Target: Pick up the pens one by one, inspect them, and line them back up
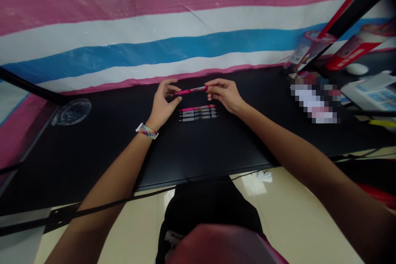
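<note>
A pink-and-red pen (195,89) is held level above the black table, between my two hands. My right hand (227,94) pinches its right end between thumb and fingers. At the pink left end, the curled fingers and thumb of my left hand (163,102) close around it. Just below, several pens lie side by side on the table: a pink pen (198,108) at the top of the row and grey pens, one of them the lowest grey pen (198,119). A colourful woven band (147,131) circles my left wrist.
The black table (102,148) meets a striped plastic sheet (173,53) at the back. A clear round lid (74,111) lies on the left. To the right stand a clear cup with a red straw (305,49), a red-and-white cup (355,49) and a white rounded object (357,69).
</note>
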### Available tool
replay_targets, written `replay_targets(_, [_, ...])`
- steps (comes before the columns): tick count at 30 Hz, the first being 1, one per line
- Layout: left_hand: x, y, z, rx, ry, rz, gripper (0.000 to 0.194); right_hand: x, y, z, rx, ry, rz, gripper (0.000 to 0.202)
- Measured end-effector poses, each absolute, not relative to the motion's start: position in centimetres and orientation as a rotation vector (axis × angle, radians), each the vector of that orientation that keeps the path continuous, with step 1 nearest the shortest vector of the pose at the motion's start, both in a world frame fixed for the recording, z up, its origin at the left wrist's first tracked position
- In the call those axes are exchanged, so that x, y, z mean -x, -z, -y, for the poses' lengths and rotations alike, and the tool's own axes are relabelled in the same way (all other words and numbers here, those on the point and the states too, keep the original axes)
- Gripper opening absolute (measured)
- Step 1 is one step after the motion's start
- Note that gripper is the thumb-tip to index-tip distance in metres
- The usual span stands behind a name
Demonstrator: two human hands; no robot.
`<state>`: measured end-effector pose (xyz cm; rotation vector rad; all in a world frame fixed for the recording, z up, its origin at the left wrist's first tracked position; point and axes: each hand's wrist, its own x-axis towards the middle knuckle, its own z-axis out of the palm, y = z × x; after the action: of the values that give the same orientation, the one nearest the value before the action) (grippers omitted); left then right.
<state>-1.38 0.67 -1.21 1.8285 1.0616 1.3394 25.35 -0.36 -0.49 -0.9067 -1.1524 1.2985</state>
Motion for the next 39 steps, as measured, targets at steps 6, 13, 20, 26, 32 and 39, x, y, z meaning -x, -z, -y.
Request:
replay_targets(6, [1.3,0.9,-0.4,-1.807,-1.272,-1.12,0.034,-25.4,0.4,0.3,0.885,-1.309,1.135,0.026])
replay_targets(13, [1.3,0.6,-0.1,-1.919,-1.325,-1.141,0.012,-25.5,0.7,0.1,0.875,-1.289,1.119,0.016])
replay_targets(20, [1.3,1.0,-0.2,-1.868,-1.34,-1.128,0.011,-25.4,0.2,0.5,0.932,-1.261,1.133,0.014])
replay_targets(26, [1.3,1.1,-0.1,-1.936,-1.454,-1.108,0.011,-25.3,0.3,0.4,0.852,-1.346,1.06,0.014])
replay_targets(32, [1.0,0.9,-0.1,-1.851,-1.477,-1.06,0.012,-25.6,-0.8,0.8,0.797,-1.651,1.025,0.041])
replay_targets(39, [0.9,0.7,-0.1,-1.835,-1.509,-1.066,0.014,-25.7,-1.5,1.6,0.708,-1.769,1.074,0.052])
